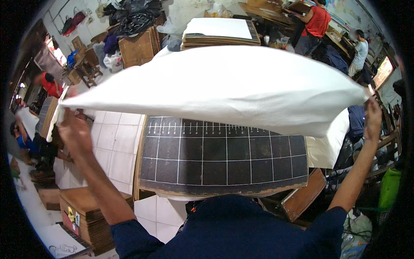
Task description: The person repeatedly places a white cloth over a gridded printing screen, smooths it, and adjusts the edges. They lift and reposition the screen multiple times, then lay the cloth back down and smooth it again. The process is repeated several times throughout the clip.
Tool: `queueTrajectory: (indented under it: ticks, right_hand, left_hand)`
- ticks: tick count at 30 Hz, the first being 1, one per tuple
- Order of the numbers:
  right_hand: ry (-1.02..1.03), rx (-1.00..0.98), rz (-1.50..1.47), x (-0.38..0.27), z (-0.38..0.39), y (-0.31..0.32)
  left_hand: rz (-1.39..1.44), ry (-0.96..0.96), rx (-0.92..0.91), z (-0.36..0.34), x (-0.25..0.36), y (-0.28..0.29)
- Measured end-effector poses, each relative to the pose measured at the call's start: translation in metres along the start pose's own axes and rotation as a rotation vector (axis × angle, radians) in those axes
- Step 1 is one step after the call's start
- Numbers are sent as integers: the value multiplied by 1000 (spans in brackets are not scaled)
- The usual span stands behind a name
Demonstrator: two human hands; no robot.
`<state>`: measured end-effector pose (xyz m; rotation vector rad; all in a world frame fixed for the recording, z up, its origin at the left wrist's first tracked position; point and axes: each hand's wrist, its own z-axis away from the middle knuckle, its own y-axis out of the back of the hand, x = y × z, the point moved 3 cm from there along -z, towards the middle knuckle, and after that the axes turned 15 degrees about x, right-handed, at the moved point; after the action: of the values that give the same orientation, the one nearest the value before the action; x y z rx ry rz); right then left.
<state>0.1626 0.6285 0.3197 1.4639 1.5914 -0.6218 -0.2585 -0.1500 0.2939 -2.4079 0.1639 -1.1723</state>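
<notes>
A wide sheet of white fabric point(215, 82) hangs stretched in the air between my two raised hands. My left hand point(75, 127), smeared a little by motion, grips its left edge far out to the side. At the opposite end, my right hand point(373, 118) pinches the right corner. Beneath the fabric lies a black board point(215, 170) marked with a white line grid and a row of short ticks. The cloth covers the board's far part. Its lower edge sags toward the right.
Behind the fabric stands a stack of boards point(220, 39) with a white sheet on top. Brown boards point(92, 216) are piled at the lower left. A tilted wooden board point(304, 194) leans at the right. People in red point(317, 21) and white point(361, 49) work at the back right.
</notes>
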Motion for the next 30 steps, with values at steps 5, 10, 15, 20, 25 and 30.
queueTrajectory:
  ticks: [5,10,15,20,25,30]
  right_hand:
    - [-376,-239,-76,137,61,-91]
    - [-823,-157,-298,216,123,-125]
    - [-728,-235,-18,246,150,-145]
    - [-413,-284,123,219,151,-246]
    - [-916,-979,-294,126,227,-389]
    - [-1328,-948,-615,63,320,-527]
  left_hand:
    - [-265,345,9,76,-137,39]
    - [-234,736,29,142,-210,67]
    - [-190,812,-28,161,-224,90]
    - [-293,738,1,160,-228,85]
    - [-281,450,-96,146,-203,46]
    - [-349,209,-147,135,-166,2]
